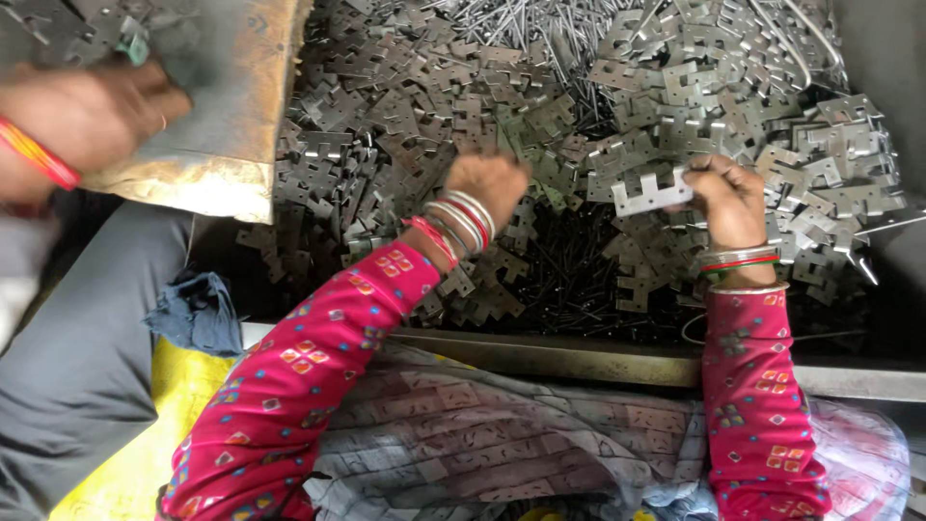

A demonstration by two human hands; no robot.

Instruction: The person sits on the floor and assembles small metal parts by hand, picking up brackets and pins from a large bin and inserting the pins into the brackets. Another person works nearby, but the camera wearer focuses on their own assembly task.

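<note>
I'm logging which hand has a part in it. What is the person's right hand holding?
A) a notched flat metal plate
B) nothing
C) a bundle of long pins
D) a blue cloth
A: the right hand pinches a notched flat metal plate above the heap of plates.

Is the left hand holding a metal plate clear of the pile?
No, the left hand is down in the pile; the right hand holds a notched plate.

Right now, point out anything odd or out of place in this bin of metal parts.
Nothing stands out. The notched metal plates lie in a loose heap over thin rods, as mixed stock. The right hand holds one plate; the left hand reaches into the pile.
</note>
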